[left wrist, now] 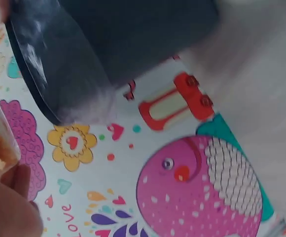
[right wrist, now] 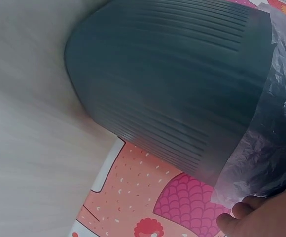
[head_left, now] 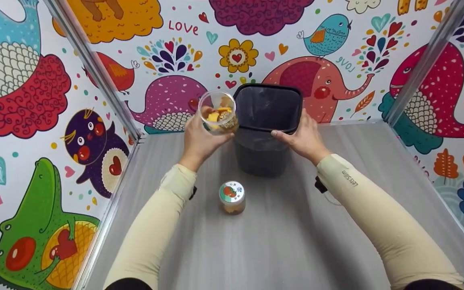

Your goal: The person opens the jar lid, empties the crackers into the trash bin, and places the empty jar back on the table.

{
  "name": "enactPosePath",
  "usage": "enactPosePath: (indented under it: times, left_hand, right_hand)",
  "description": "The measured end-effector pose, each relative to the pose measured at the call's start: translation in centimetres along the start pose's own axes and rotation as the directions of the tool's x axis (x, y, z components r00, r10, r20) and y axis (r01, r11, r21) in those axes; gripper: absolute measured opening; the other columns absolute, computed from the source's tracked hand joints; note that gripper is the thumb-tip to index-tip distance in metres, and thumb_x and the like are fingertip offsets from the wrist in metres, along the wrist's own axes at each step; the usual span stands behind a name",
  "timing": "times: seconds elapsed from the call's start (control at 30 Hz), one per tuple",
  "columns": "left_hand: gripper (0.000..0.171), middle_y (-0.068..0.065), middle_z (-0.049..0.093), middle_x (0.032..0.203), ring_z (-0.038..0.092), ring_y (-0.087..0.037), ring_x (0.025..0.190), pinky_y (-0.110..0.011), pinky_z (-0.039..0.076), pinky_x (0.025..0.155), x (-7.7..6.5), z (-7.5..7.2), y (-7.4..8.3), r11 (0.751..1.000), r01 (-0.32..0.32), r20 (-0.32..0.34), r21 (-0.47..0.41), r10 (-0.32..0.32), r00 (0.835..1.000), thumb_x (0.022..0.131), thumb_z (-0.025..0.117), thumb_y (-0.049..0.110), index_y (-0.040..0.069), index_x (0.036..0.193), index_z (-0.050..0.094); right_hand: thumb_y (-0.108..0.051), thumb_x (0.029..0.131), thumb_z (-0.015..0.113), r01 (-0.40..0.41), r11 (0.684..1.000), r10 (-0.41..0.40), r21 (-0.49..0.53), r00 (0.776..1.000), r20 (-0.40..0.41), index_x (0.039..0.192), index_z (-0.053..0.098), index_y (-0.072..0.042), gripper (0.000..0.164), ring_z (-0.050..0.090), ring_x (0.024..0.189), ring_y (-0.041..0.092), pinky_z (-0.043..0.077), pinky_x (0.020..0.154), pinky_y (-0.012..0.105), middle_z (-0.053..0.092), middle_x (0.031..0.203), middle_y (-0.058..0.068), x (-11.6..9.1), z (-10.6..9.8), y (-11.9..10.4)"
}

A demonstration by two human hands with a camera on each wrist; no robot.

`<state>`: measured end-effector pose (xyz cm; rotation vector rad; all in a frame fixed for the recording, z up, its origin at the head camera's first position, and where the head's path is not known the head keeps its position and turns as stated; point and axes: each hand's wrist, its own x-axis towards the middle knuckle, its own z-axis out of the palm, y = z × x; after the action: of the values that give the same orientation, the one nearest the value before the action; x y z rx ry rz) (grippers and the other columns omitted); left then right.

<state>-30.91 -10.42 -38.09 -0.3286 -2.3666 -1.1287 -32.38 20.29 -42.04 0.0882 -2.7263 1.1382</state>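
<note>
My left hand grips a clear plastic jar, held up at the left side of a dark grey trash bin. Through its round mouth, yellow and brown pieces show inside the jar. The bin stands upright on the table, lined with a thin see-through bag folded over its rim under a black ring. On the bin's right side, my right hand holds the rim, thumb over the top edge. In the right wrist view, its fingers lie against the bag's edge.
A small lidded jar with a strawberry picture on its lid stands on the grey table, in front of the bin. Printed panels in metal frames wall in the back and both sides.
</note>
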Motion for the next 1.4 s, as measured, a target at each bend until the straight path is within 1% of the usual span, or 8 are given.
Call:
enactPosePath:
  times: [0.13, 0.27, 0.33, 0.5, 0.8, 1.03, 1.3, 1.4]
  left_hand:
    - [0.085, -0.002, 0.064, 0.124, 0.052, -0.021, 0.119, -0.038, 0.024, 0.113, 1.9, 0.0, -0.3, 0.979, -0.076, 0.002, 0.191, 0.077, 0.997, 0.062, 0.091, 0.047, 0.013, 0.131, 0.054]
    - [0.076, -0.006, 0.064, 0.122, 0.056, -0.023, 0.118, -0.037, 0.019, 0.116, 3.7, 0.2, -0.4, 0.908, -0.205, 0.053, 0.365, 0.199, 0.978, 0.067, 0.085, 0.045, 0.010, 0.128, 0.055]
    - [0.073, -0.009, 0.064, 0.122, 0.055, -0.025, 0.119, -0.038, 0.019, 0.116, 4.6, 0.3, -0.1, 0.855, -0.265, 0.093, 0.445, 0.250, 0.964, 0.069, 0.081, 0.043, 0.009, 0.127, 0.055]
    - [0.074, -0.014, 0.062, 0.124, 0.055, -0.030, 0.119, -0.041, 0.021, 0.115, 6.6, 0.6, 1.1, 0.690, -0.387, 0.236, 0.612, 0.307, 0.922, 0.070, 0.079, 0.039, 0.004, 0.130, 0.053]
    - [0.070, -0.016, 0.057, 0.129, 0.048, -0.036, 0.124, -0.042, 0.015, 0.117, 8.9, 1.5, 3.2, 0.401, -0.545, 0.443, 0.736, 0.324, 0.836, 0.073, 0.074, 0.016, 0.002, 0.137, 0.048]
    - [0.074, -0.019, 0.056, 0.133, 0.048, -0.036, 0.128, -0.042, 0.015, 0.118, 9.2, 2.0, 3.6, 0.230, -0.619, 0.540, 0.751, 0.325, 0.776, 0.075, 0.077, 0.013, 0.000, 0.141, 0.045]
    - [0.049, -0.023, 0.054, 0.135, 0.047, -0.037, 0.130, -0.042, 0.014, 0.118, 9.4, 2.5, 3.8, 0.074, -0.661, 0.606, 0.747, 0.334, 0.722, 0.092, 0.057, 0.000, -0.003, 0.139, 0.046]
    - [0.044, -0.021, 0.054, 0.137, 0.048, -0.035, 0.130, -0.042, 0.015, 0.118, 9.6, 2.9, 4.0, -0.039, -0.666, 0.638, 0.745, 0.332, 0.695, 0.096, 0.050, 0.000, -0.002, 0.140, 0.046]
  right_hand:
    - [-0.077, 0.069, 0.070, -0.002, 1.000, 0.002, 0.001, 1.000, 0.005, 0.158, 0.007, -0.012, 0.127, 0.020, 0.144, 0.036, 0.017, 0.115, 0.059, 0.028, 0.155, 0.017, 0.0, 0.2, 0.0]
    - [-0.075, 0.070, 0.071, 0.014, 1.000, -0.014, -0.001, 1.000, -0.005, 0.158, 0.010, -0.010, 0.125, 0.021, 0.144, 0.035, 0.017, 0.116, 0.057, 0.030, 0.154, 0.018, 0.0, 0.3, 0.1]
    - [-0.075, 0.071, 0.070, 0.015, 1.000, -0.015, -0.006, 1.000, -0.007, 0.158, 0.009, -0.009, 0.125, 0.021, 0.144, 0.036, 0.017, 0.116, 0.056, 0.029, 0.154, 0.019, 0.0, 0.3, 0.2]
    - [-0.077, 0.072, 0.068, -0.002, 1.000, 0.002, -0.019, 1.000, 0.010, 0.158, 0.003, -0.005, 0.130, 0.016, 0.146, 0.037, 0.015, 0.117, 0.054, 0.020, 0.159, 0.022, -0.2, 0.4, 0.2]
    - [-0.078, 0.071, 0.067, -0.010, 1.000, 0.010, -0.010, 1.000, 0.002, 0.158, 0.003, -0.002, 0.132, 0.016, 0.146, 0.037, 0.016, 0.117, 0.053, 0.020, 0.159, 0.023, -0.2, 0.4, 0.2]
    - [-0.081, 0.070, 0.066, -0.018, 1.000, 0.018, -0.010, 1.000, 0.006, 0.158, 0.002, -0.004, 0.133, 0.015, 0.146, 0.037, 0.017, 0.117, 0.054, 0.020, 0.159, 0.022, -0.3, 0.3, 0.2]
    - [-0.080, 0.071, 0.066, -0.014, 1.000, 0.014, -0.011, 1.000, 0.001, 0.158, 0.003, -0.003, 0.132, 0.015, 0.146, 0.038, 0.015, 0.117, 0.053, 0.020, 0.159, 0.022, -0.4, 0.2, 0.1]
    - [-0.080, 0.071, 0.066, -0.024, 1.000, 0.024, -0.009, 1.000, 0.003, 0.158, 0.002, -0.003, 0.132, 0.014, 0.146, 0.037, 0.015, 0.118, 0.053, 0.019, 0.160, 0.021, -0.4, 0.1, 0.1]
